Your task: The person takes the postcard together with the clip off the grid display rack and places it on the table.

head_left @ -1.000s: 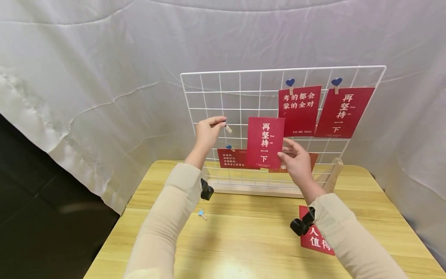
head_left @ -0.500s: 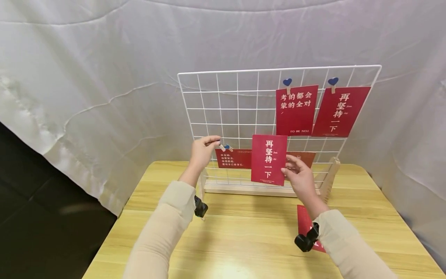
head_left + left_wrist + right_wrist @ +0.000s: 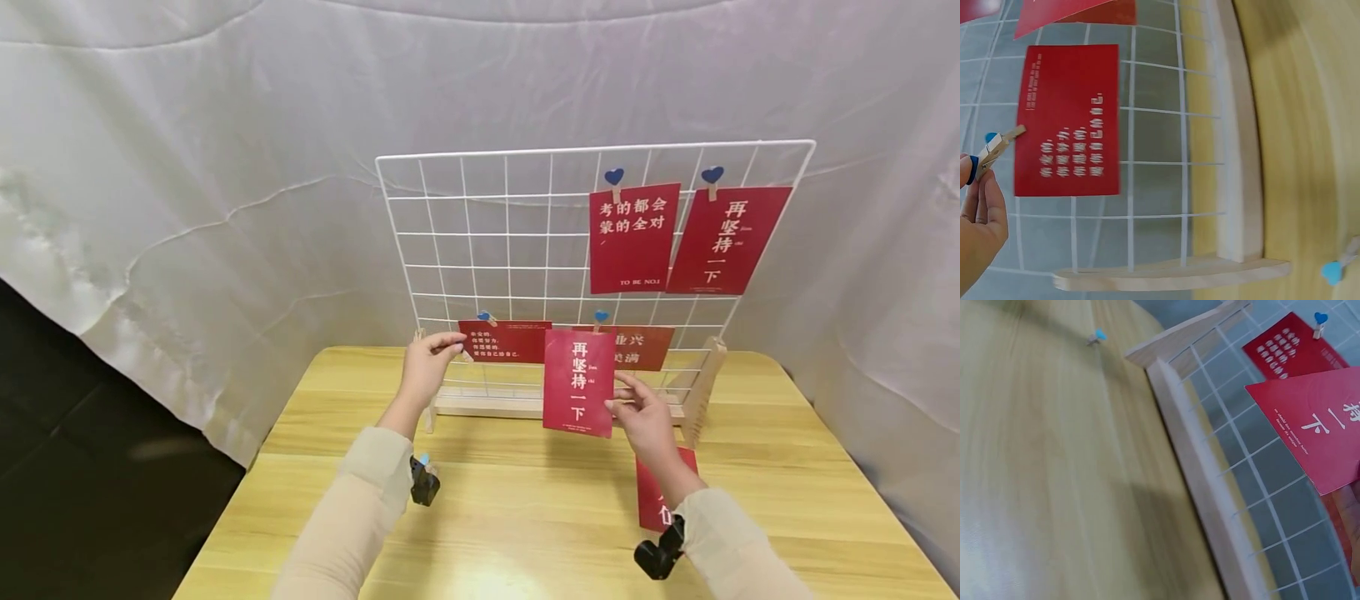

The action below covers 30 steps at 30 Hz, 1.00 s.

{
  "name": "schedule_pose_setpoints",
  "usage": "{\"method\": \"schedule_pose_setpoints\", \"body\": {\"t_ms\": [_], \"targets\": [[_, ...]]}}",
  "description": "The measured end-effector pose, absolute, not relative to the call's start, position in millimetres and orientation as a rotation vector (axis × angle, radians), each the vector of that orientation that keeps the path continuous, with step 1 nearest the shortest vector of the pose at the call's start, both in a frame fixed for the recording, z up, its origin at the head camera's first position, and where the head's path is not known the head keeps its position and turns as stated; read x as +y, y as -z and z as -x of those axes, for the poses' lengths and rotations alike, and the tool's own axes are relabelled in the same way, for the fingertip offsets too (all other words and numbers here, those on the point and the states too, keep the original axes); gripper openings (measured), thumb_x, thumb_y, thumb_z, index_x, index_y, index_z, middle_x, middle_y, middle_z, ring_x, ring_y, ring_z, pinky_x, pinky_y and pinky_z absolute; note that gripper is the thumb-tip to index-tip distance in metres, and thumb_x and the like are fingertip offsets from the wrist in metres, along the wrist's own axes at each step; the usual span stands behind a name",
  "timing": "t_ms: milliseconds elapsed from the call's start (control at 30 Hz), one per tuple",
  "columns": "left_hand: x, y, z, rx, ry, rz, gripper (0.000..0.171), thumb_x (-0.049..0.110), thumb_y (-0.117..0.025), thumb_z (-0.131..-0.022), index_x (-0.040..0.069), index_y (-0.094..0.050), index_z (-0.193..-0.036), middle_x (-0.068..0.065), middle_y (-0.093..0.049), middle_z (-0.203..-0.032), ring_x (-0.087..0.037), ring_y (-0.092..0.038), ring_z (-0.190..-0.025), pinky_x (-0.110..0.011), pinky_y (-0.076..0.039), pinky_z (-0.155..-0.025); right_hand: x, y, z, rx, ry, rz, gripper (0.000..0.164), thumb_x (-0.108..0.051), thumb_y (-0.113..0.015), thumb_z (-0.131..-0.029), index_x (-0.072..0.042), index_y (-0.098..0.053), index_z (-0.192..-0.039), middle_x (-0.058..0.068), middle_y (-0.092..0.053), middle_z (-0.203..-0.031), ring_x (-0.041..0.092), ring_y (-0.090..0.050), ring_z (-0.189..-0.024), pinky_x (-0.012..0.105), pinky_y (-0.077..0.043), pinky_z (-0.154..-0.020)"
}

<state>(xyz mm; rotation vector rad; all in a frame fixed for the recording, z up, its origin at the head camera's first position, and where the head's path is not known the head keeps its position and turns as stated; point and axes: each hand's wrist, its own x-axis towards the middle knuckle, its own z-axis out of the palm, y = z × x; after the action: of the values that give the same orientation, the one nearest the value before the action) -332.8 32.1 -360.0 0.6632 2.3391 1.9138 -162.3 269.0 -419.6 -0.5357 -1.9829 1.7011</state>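
My left hand (image 3: 425, 367) pinches a small wooden clothespin (image 3: 992, 152) with a dark blue end, just left of a hanging red card (image 3: 504, 342). A light blue heart clothespin (image 3: 485, 317) fixes that card to the white wire grid (image 3: 491, 250). At the lower middle of the grid my right hand (image 3: 647, 419) grips the right edge of an upright red card (image 3: 558, 392) with white characters. This card partly covers an orange-red card (image 3: 647, 346) under another light blue heart clothespin (image 3: 602, 317).
Two red cards, one in the middle (image 3: 633, 258) and one at right (image 3: 727, 250), hang higher under dark blue heart clothespins. A red card (image 3: 649, 493) lies on the wooden table (image 3: 510, 517) beneath my right forearm. One loose blue heart clothespin (image 3: 1333, 272) lies at left.
Both hands have come down, the right one bringing its red card from in front of the grid's middle to its lower part. The clothespin has moved down and slightly left with my left hand.
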Motion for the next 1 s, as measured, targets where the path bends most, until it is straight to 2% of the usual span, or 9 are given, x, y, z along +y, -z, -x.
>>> {"method": "schedule_pose_setpoints", "body": {"t_ms": [167,300,533,733,933,1000], "targets": [[25.6,376.6,329.7,2.280,-1.935,-0.615,0.018,0.004,-0.059,-0.080,-0.002,-0.063,-0.097,-0.014,-0.060,-0.099,-0.017,-0.056,-0.082,-0.025,-0.045,-0.073,269.0,434.2,157.0,-1.982,-1.722,0.567,0.047,0.009,-0.051,-0.080,-0.002,-0.042,-0.125,0.010,-0.052,-0.088,0.007,-0.055,-0.067,0.028,-0.050,-0.063],[17.9,391.5,326.2,2.262,-1.924,-0.580,0.018,0.003,-0.058,-0.080,-0.001,-0.063,-0.097,-0.015,-0.059,-0.100,-0.018,-0.056,-0.084,-0.028,-0.045,-0.075,268.4,444.8,152.6,-2.010,-1.731,0.600,0.047,0.010,-0.050,-0.080,-0.002,-0.042,-0.124,0.014,-0.053,-0.090,0.007,-0.055,-0.068,0.028,-0.050,-0.063],[0.3,414.5,318.6,2.293,-1.861,-0.509,0.019,0.005,-0.056,-0.082,0.001,-0.063,-0.099,-0.009,-0.059,-0.099,-0.018,-0.054,-0.086,-0.029,-0.045,-0.076,267.1,461.6,146.7,-2.024,-1.764,0.675,0.048,0.012,-0.049,-0.080,-0.002,-0.041,-0.125,0.015,-0.053,-0.089,0.009,-0.055,-0.066,0.030,-0.050,-0.063],[-12.0,432.3,313.8,2.318,-1.829,-0.448,0.018,0.005,-0.056,-0.082,0.001,-0.062,-0.098,-0.009,-0.059,-0.097,-0.018,-0.052,-0.086,-0.029,-0.045,-0.074,267.4,473.8,143.2,-2.066,-1.728,0.750,0.047,0.009,-0.050,-0.081,-0.004,-0.042,-0.125,0.014,-0.056,-0.088,0.012,-0.056,-0.066,0.029,-0.050,-0.060],[-20.4,446.0,310.8,2.308,-1.817,-0.392,0.017,0.005,-0.056,-0.082,0.001,-0.062,-0.098,-0.009,-0.059,-0.093,-0.019,-0.052,-0.085,-0.039,-0.043,-0.078,267.8,484.1,137.9,-2.120,-1.691,0.767,0.048,0.008,-0.051,-0.080,-0.002,-0.040,-0.126,0.012,-0.056,-0.086,0.012,-0.055,-0.066,0.026,-0.049,-0.058],[-23.2,450.2,309.8,2.304,-1.816,-0.375,0.017,0.004,-0.056,-0.082,0.000,-0.061,-0.098,-0.010,-0.059,-0.093,-0.020,-0.053,-0.084,-0.038,-0.043,-0.078,267.5,487.5,136.2,-2.125,-1.693,0.779,0.048,0.008,-0.051,-0.081,-0.002,-0.040,-0.126,0.013,-0.055,-0.085,0.012,-0.055,-0.066,0.025,-0.049,-0.058]]}}
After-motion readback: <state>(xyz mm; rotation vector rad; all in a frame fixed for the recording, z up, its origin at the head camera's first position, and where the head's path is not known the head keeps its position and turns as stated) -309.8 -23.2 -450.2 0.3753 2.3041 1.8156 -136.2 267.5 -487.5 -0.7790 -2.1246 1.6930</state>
